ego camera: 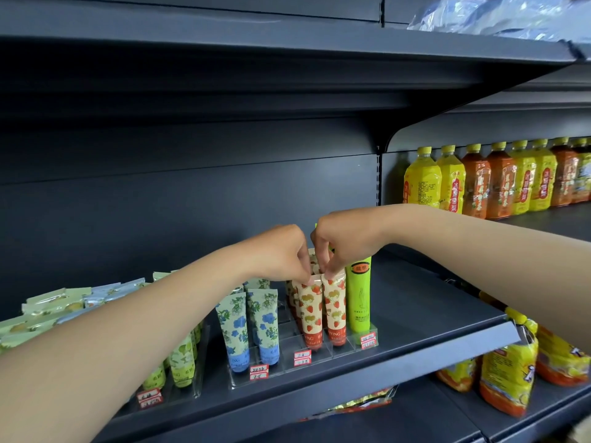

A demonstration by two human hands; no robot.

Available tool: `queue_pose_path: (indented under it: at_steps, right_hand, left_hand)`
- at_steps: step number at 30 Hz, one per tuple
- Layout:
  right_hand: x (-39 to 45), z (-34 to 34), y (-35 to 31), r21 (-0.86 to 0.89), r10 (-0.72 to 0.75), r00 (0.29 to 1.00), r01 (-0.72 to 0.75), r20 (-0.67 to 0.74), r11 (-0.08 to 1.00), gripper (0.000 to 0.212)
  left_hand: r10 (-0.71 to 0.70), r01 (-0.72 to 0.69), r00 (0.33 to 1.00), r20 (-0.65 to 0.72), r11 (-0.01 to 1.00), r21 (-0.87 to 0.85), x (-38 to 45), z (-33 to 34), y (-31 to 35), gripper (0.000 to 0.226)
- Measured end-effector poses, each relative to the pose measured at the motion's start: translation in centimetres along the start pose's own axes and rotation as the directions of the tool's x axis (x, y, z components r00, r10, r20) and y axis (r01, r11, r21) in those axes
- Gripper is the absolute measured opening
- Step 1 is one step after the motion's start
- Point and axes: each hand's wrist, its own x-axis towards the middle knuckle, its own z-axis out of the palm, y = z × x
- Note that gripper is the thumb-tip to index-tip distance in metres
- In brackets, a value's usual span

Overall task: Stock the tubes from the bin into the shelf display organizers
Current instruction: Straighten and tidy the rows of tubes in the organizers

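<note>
Two rows of strawberry-print tubes stand upright in a clear organizer on the dark shelf. My left hand pinches the top of the front left strawberry tube. My right hand pinches the top of the strawberry tube beside it. Blue-flower tubes fill the slots to the left, and a bright green tube stands in the rightmost slot. Green-print tubes stand in a second organizer at the left, partly hidden by my left forearm. No bin is in view.
Flat sachets lie at the shelf's back left. Yellow and orange drink bottles line the neighbouring shelf at right. Yellow snack bags hang below. Another shelf runs overhead with clear plastic on it.
</note>
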Motion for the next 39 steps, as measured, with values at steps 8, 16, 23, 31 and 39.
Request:
queue_pose_path:
  at_steps: [8,16,23,31,39]
  right_hand:
    - [-0.1,-0.3,0.1,-0.024,0.007,1.000,-0.007,-0.005,1.000,0.011]
    - [0.4,-1.9,0.3,0.129,0.007,0.985,0.015,-0.173,0.991,0.005]
    - [5.3,-1.9,-1.6,0.213,0.022,0.965,0.035,-0.260,0.977,0.007]
    - [10.6,-0.2,-2.9,0.155,0.015,0.990,0.007,-0.138,0.988,0.011]
    - [12.1,0.3,-3.2,0.103,0.009,0.997,-0.001,-0.082,0.995,0.025]
  left_hand:
    - [-0.005,0.005,1.000,0.009,1.000,0.003,0.1,-0.2,0.1,0.008]
    - [-0.067,0.065,0.990,-0.122,0.998,-0.026,-1.5,-3.7,-3.0,0.011]
    - [-0.183,0.198,0.963,-0.200,0.979,0.056,-1.2,-4.9,-9.1,0.016]
    - [-0.183,0.191,0.981,-0.061,0.965,0.178,0.0,-3.0,-11.6,0.019]
    - [-0.136,0.166,0.983,-0.125,0.945,0.281,0.4,-1.9,-12.3,0.010]
